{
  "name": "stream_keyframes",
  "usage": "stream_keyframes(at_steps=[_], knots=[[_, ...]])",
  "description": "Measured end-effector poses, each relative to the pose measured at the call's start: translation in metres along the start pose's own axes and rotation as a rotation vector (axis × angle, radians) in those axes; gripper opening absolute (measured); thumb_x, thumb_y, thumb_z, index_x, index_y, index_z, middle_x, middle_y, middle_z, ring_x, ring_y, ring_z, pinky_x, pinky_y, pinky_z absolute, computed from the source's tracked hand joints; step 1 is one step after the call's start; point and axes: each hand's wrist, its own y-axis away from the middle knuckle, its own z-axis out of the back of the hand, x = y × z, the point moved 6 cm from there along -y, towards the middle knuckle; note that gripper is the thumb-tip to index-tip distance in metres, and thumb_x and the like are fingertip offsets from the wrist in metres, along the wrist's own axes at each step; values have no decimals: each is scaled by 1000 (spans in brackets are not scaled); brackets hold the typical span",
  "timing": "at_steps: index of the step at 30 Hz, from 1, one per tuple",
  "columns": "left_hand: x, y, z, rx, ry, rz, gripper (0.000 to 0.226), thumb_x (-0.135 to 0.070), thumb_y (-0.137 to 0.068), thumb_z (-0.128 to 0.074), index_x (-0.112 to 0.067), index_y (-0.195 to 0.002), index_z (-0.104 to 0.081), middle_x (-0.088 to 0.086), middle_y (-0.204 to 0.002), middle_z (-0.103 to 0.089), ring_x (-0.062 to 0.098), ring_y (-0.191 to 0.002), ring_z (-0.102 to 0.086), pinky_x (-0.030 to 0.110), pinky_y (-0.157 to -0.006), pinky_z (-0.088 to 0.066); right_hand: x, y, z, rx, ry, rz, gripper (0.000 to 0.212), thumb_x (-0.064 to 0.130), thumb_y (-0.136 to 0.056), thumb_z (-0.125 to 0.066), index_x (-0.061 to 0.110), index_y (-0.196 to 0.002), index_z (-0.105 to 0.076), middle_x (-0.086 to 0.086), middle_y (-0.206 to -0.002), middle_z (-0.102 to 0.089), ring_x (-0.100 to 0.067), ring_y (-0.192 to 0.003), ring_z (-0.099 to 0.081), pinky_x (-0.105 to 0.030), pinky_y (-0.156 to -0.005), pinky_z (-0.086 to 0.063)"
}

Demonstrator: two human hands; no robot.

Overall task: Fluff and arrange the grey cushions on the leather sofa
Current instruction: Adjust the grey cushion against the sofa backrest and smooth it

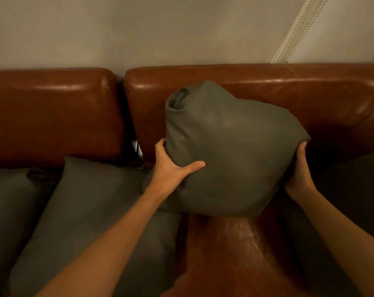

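While brown leather sofa [267, 82] fills frame from mid-height down, wall above it, grey cushions lie on its seat: one long cushion [85, 211] lower left, darker cushion [12, 200] at far left edge, another cushion [353, 189] at right edge, mostly in shadow. Held cushion [231, 151] centre frame, bunched, raised before backrest, lower edge near seat. My left hand [171, 166] clamped on its left side, thumb across front. My right hand [299, 170] clamped on its right corner. Beaded cord [299, 28] upper right.
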Motion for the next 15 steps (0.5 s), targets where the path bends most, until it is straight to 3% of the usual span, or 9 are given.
stream_keyframes(at_steps=[5, 8, 10, 12, 15], knots=[[0, 3, -14, 46, -80, -31, 120, -54, -56, -86, -28, -148, -12, -6, -149, -23, 10, -137, -27, 35, -116, -26, -9, 0, 13, -114, 25, -34, 103, 86, -64, -56, 32, -149, -37, 9, -143, -50, -20, -136, -43, -44, -110, -37], [-2, 5, -8, 117, -128, -39, 120, -59, -60, -80, -34, -150, -5, -14, -151, -13, 8, -141, -19, 34, -118, -21, 6, 0, 14, -362, 133, 48, 77, 67, -91, -44, 24, -153, -27, 0, -150, -41, -23, -138, -38, -43, -110, -35], [2, 9, 0, 163, -170, -7, 119, -64, -61, -77, -39, -151, -4, -15, -153, -12, 11, -142, -17, 37, -118, -21, 25, 9, 6, -508, 235, 181, 64, 52, -99, -42, 24, -154, -22, -2, -156, -31, -22, -141, -33, -41, -114, -32], [6, 16, 16, 155, -184, 35, 118, -68, -59, -74, -39, -151, -7, -12, -155, -16, 12, -143, -19, 39, -118, -23, 44, 21, -14, -512, 292, 347, 59, 41, -100, -46, 24, -153, -24, 1, -157, -29, -16, -142, -31, -35, -115, -31], [10, 26, 49, 102, -150, 98, 110, -65, -63, -73, -33, -152, -18, -8, -144, -39, 9, -134, -33, 35, -111, -32, 68, 46, -65, -362, 377, 566, 50, 30, -100, -51, 22, -146, -36, 5, -148, -38, 0, -131, -34, -11, -105, -30]])
